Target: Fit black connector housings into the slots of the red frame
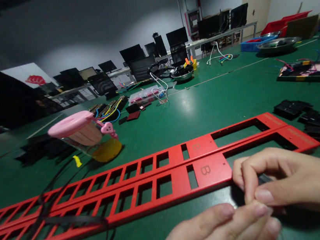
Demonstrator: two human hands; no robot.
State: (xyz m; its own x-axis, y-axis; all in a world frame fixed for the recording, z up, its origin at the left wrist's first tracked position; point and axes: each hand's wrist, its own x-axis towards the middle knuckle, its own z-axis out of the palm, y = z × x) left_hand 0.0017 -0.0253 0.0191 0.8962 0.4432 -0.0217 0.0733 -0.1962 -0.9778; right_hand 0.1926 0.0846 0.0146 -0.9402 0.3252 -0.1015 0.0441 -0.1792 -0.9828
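My right hand [292, 183] is closed in front of the near red panel, thumb and forefinger pinched together. A small dark piece [263, 178] shows partly inside its curled fingers; its kind is hidden. Just below, my left hand [219, 232] reaches in from the bottom edge with its fingers stretched out. Its fingertips meet those of the right hand, and nothing shows in it. Two long red slotted panels [213, 168] lie side by side behind the hands, each marked "B", with a row of rectangular openings.
Black cables [41, 214] cross the panels at left. Behind stands a clear cup [105, 152] with a pink lid and yellow liquid. Black plastic parts [292, 108] lie at right, near a shallow tray [304, 77] with wires. Farther back are a metal bowl [183, 76] and a clear box [145, 95].
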